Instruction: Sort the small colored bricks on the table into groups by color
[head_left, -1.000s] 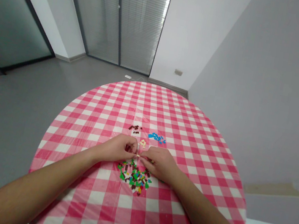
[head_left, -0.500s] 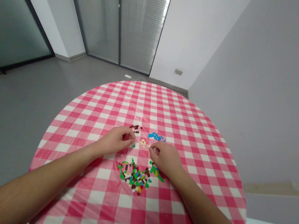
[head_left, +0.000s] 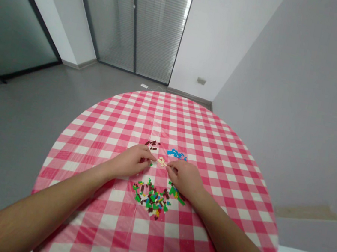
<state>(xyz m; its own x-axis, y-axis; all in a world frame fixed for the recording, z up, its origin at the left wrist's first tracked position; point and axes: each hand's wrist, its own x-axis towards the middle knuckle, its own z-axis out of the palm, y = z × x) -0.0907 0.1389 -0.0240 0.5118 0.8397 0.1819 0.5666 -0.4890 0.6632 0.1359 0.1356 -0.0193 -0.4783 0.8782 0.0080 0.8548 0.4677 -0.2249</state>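
Observation:
Small cream toy bricks (head_left: 161,159) lie in a little heap between my two hands. My left hand (head_left: 132,159) rests at the left of the heap, its index finger stretched to the edge of the cream pieces and its thumb apart below. On the right, my right hand (head_left: 186,177) has its fingertips pinched at the heap's edge on what looks like a cream brick, partly hidden. Beside my left thumb sits a green brick (head_left: 150,164). Dark brown bricks (head_left: 153,143) lie just beyond my left hand, and blue bricks (head_left: 177,154) just beyond my right.
A mixed pile of green, brown, yellow, white and blue bricks (head_left: 152,197) spreads nearer to me, with more green ones (head_left: 176,193) under my right wrist. Everything lies on a round table with a red-and-white checked cloth (head_left: 170,117). A wall (head_left: 318,126) stands to the right.
My left hand has moved slightly right, its curled fingers straightening to reach the cream bricks. My right fingertips have shifted slightly left toward the same heap.

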